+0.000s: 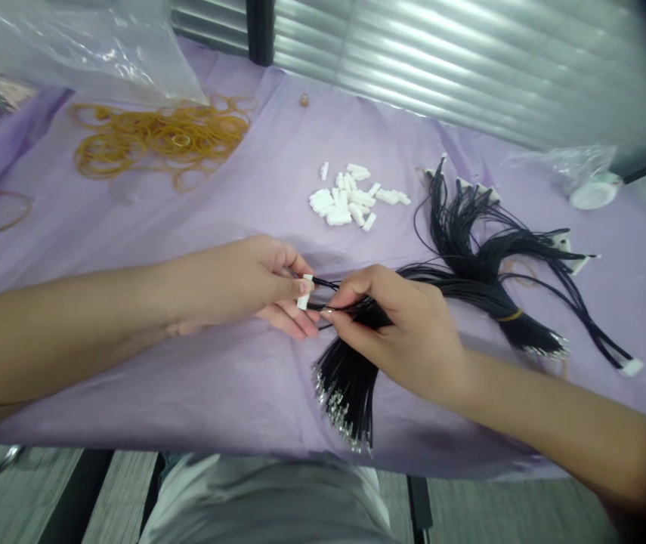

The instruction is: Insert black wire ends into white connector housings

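Observation:
Between the thumb and fingers of my left hand (277, 287) is a white connector housing (303, 296), tilted on end. Black wires run from its right side toward my right hand (396, 317). My right thumb and forefinger pinch a thin black wire (337, 308) close to the housing; whether its tip sits inside the housing I cannot tell. Under my right hand lies a bundle of black wires (350, 378) with bare silver terminals fanned toward the table's front edge. Beyond both hands is a loose pile of white connector housings (348, 198).
A heap of yellow rubber bands (164, 140) lies back left beside a clear plastic bag (101, 53). On the right, more black wires (464, 234) carry white connectors, and a rubber band ties one bunch. A white roll (595, 193) stands far right on the purple cloth (187, 385).

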Demonstrator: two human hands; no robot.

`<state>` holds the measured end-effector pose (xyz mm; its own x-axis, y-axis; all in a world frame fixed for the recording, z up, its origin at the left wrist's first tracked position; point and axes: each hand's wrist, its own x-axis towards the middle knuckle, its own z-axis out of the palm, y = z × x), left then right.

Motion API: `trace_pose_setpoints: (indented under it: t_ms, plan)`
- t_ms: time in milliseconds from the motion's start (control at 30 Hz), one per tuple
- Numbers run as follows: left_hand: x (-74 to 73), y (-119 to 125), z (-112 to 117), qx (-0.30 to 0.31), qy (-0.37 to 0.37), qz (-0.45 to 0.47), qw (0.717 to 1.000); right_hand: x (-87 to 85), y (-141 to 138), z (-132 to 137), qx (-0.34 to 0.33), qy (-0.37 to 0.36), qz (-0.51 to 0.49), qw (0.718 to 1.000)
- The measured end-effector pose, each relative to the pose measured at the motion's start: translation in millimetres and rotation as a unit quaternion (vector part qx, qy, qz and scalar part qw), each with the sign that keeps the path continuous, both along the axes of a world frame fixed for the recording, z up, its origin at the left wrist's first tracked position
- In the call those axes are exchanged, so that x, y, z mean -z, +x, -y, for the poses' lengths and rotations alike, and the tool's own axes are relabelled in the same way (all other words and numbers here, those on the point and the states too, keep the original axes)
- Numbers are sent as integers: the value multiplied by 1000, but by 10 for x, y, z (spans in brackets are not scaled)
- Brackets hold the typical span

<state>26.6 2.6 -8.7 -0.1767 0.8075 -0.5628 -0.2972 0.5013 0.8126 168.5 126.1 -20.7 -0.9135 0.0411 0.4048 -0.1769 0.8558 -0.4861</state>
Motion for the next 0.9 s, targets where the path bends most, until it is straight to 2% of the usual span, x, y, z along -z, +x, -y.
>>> trace_pose_setpoints:
  t_ms: [233, 433, 633, 900]
  plan:
    - [18, 1, 12, -6, 20, 5, 1000, 16, -39, 1, -11, -10, -1, 1000]
    - [33, -34, 24, -11, 23, 46, 999, -103, -46, -151, -117, 26, 46, 992]
    - [21, -31, 29, -11, 23, 47, 999, -308, 49, -146, -16, 55, -67, 996]
    - [48, -48, 32, -3, 38, 52, 998, -129, 23, -68, -84, 56, 0, 995]
